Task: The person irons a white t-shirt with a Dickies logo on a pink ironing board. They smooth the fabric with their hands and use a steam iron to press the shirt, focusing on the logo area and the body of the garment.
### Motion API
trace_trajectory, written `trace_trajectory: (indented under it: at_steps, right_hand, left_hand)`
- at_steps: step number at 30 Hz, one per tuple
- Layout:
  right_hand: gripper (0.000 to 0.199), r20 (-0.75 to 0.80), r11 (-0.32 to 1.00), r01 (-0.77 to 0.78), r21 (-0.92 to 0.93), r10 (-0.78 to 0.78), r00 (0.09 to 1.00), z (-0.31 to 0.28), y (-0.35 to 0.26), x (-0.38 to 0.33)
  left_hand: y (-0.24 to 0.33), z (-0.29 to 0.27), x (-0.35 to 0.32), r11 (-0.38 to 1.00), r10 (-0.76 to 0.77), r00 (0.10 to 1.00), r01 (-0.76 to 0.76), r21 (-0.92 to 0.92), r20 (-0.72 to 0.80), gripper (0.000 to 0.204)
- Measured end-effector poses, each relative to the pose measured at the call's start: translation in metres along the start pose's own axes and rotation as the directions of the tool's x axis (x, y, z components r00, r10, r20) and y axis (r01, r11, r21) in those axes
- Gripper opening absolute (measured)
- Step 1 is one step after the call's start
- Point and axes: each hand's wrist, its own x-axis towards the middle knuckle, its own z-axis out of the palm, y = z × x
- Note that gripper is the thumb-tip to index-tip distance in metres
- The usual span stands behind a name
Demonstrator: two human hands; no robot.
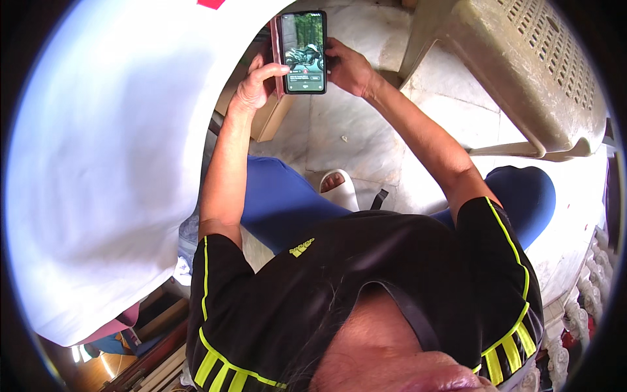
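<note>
A smartphone (305, 49) in a dark case is held upright at the top of the head view, with a reddish-brown flap along its left edge. Its lit screen shows a motorcycle against green trees. My left hand (253, 86) grips the left side, and its thumb reaches over onto the lower part of the screen. On the other side, my right hand (353, 69) is closed at the phone's right edge. Most of its fingertips are hidden behind the phone. Both arms stretch forward over my blue-trousered legs (281, 196).
A large white surface (111, 163) fills the left side. A beige plastic chair (516, 98) with a perforated panel stands at the upper right. Below the phone are a cardboard box (268, 119) and marble-like floor tiles (359, 144). My foot wears a white slipper (341, 195).
</note>
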Motion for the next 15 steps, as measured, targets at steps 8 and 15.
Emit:
trace_trajectory:
  at_steps: [8, 15]
  right_hand:
    - [0.05, 0.016, 0.988, -0.081, 0.134, 0.079, 0.997, -0.014, 0.014, 0.0]
    - [0.053, 0.004, 0.988, -0.089, 0.13, 0.089, 0.996, -0.015, 0.008, -0.002]
  left_hand:
    - [0.003, 0.002, 0.005, 0.995, -0.086, 0.996, 0.087, -0.044, 0.022, 0.068]
    - [0.001, 0.006, 0.01, 0.996, -0.086, 0.996, 0.087, -0.032, 0.031, 0.072]
